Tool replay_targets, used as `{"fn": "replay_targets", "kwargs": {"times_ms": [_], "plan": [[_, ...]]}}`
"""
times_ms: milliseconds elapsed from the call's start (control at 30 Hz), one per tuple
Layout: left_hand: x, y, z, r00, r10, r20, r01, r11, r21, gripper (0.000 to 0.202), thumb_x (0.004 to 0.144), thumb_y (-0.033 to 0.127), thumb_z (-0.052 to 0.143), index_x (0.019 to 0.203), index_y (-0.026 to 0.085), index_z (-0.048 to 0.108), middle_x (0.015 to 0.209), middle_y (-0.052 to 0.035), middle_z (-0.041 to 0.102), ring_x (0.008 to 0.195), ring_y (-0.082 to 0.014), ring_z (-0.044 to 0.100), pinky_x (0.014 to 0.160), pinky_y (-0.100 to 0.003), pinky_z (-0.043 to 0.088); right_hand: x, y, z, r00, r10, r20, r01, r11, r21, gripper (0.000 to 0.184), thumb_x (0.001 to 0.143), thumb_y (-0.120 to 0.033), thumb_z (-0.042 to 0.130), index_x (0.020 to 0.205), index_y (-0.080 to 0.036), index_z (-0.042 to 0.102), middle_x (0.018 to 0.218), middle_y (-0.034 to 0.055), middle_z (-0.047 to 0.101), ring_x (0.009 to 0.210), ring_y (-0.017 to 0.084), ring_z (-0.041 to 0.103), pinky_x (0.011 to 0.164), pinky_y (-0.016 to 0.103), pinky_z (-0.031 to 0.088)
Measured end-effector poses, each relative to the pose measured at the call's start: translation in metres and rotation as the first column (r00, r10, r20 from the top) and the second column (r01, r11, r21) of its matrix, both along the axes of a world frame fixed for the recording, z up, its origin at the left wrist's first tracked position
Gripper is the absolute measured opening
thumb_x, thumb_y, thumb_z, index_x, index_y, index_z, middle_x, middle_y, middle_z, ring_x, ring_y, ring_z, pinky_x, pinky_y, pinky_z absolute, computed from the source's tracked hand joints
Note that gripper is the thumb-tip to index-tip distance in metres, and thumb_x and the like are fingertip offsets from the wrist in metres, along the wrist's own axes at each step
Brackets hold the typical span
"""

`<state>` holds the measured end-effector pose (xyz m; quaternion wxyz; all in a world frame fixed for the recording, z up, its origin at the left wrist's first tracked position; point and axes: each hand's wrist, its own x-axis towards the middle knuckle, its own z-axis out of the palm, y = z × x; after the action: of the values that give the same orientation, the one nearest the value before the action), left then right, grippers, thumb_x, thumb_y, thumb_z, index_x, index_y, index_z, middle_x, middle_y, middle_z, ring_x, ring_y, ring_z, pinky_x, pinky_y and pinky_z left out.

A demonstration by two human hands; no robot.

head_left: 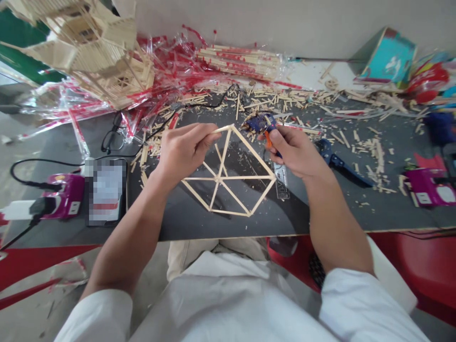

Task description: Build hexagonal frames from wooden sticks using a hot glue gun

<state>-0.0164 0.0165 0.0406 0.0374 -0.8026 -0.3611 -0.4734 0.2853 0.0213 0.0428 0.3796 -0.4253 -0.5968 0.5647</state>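
The left hand (183, 152) pinches one end of a frame of thin wooden sticks (228, 177) between thumb and fingers, holding its top corner up above a dark table (285, 223); from here I can't tell whether the frame's lower edge touches the table. The right hand (295, 152) is closed around a blue hot glue gun (259, 123), whose nozzle sits just beside that top corner. A metal ruler (280, 183) lies just below the right hand, among scattered stick offcuts (356, 142). The frame looks light and stiff but brittle: 1 thin stick could snap or a joint could pop, so I'd take hold at a joint, not by a lone stick's end.
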Motion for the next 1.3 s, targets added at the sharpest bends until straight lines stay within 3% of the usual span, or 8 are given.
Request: {"fn": "replay_targets", "kwargs": {"times_ms": [167,367,600,1133,1300], "plan": [[0.002,0.0,-0.003,1.0,-0.02,-0.002,0.02,1.0,-0.017,0.02,0.111,0.036,0.063,0.102,0.023,0.076,0.071,0.0024,0.068,0.059,-0.0092,0.062,0.059,-0.024,0.042,-0.002,0.0,-0.004,1.0,0.002,-0.006,-0.002,1.0,-0.016,0.052,0.097,-0.072,0.072,0.089,-0.021,0.063,0.072,-0.003,0.039,0.057,0.008,0.03,0.049,0.026,0.024],[0.005,-0.003,-0.001,0.998,-0.035,-0.048,0.031,0.997,-0.074,0.031,0.113,0.041,0.057,0.1,0.021,0.076,0.069,0.0013,0.067,0.058,-0.0098,0.061,0.058,-0.025,0.041,-0.006,-0.002,-0.003,1.0,0.021,0.014,-0.02,0.999,-0.036,0.053,0.097,-0.074,0.07,0.092,-0.022,0.062,0.072,-0.0045,0.037,0.057,0.008,0.03,0.048,0.026,0.025],[0.005,-0.003,-0.003,0.999,-0.036,-0.039,0.032,0.994,-0.102,0.029,0.112,0.042,0.059,0.102,0.022,0.078,0.071,0.0004,0.07,0.06,-0.0101,0.061,0.059,-0.025,0.041,-0.01,-0.004,0.001,1.0,-0.018,0.026,0.019,0.999,-0.048,0.059,0.089,-0.079,0.075,0.088,-0.022,0.06,0.07,-0.0045,0.038,0.055,0.008,0.03,0.048,0.028,0.024],[0.01,-0.006,-0.005,0.993,-0.106,-0.048,0.098,0.984,-0.149,0.028,0.111,0.041,0.061,0.102,0.021,0.079,0.072,-0.0008,0.07,0.062,-0.0109,0.063,0.06,-0.024,0.042,-0.011,-0.003,-0.008,0.994,-0.004,0.106,0.008,0.999,-0.042,0.055,0.095,-0.076,0.07,0.089,-0.024,0.055,0.074,-0.004,0.035,0.057,0.009,0.03,0.05,0.028,0.026],[0.009,-0.005,-0.005,0.996,-0.084,-0.017,0.082,0.991,-0.11,0.024,0.11,0.038,0.064,0.102,0.021,0.079,0.071,0.0004,0.07,0.06,-0.01,0.062,0.059,-0.024,0.042,-0.006,0.0,-0.009,0.998,-0.049,0.028,0.049,0.999,-0.011,0.056,0.094,-0.078,0.07,0.089,-0.024,0.057,0.075,-0.0021,0.04,0.06,0.01,0.028,0.049,0.028,0.025]]}}
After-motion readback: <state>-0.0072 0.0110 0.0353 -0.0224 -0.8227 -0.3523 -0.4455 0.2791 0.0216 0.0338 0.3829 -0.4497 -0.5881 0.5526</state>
